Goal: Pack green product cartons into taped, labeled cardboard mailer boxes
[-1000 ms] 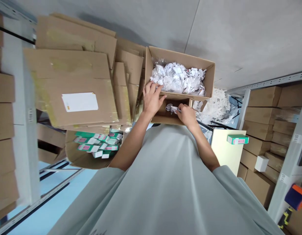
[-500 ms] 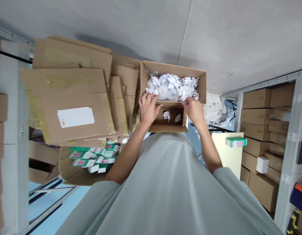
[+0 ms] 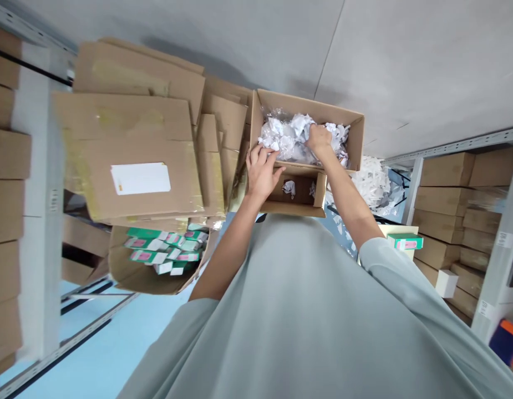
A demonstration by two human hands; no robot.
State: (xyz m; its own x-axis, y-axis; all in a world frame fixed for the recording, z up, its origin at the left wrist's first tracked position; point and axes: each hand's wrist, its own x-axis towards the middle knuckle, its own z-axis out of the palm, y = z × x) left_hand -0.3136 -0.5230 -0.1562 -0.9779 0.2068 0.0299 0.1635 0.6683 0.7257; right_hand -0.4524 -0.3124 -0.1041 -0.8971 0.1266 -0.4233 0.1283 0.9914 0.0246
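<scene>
Small carton (image 3: 298, 208) held at chest, open top up, long axis left-right; two crumpled paper wads (image 3: 289, 188) inside. Left hand (image 3: 262, 173) clamped on its far-left rim. Right hand (image 3: 318, 137) fingers closed in white crumpled paper (image 3: 285, 138) filling large carton (image 3: 352, 134) just beyond, touching. Round bin (image 3: 131, 274) lower left holding green-pink boxes (image 3: 164, 250).

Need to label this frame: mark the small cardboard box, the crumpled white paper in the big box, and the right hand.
small cardboard box (image 3: 320, 191): head view, on its right wall.
crumpled white paper (image 3: 283, 138): head view, middle of the pile.
right hand (image 3: 318, 138): head view, back of the hand.
</scene>
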